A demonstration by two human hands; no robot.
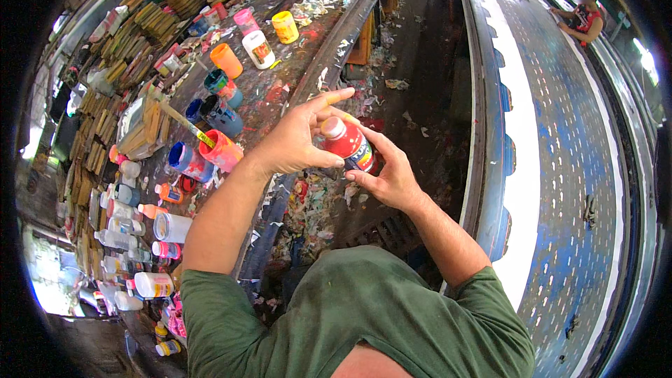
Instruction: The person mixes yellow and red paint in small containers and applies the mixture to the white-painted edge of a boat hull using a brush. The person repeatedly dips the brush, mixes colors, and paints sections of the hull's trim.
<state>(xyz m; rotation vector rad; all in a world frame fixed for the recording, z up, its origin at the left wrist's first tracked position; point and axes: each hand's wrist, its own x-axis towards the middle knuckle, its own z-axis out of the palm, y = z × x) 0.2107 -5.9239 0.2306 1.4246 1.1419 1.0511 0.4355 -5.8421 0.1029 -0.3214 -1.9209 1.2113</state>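
Head cam: both hands are up in front of the chest on a small red paint bottle (348, 143). The right hand (392, 178) wraps its body from below, fingers curled round it. The left hand (294, 141) pinches near the cap, index finger sticking out. The paint-splattered workbench (280, 94) with cups sits just left.
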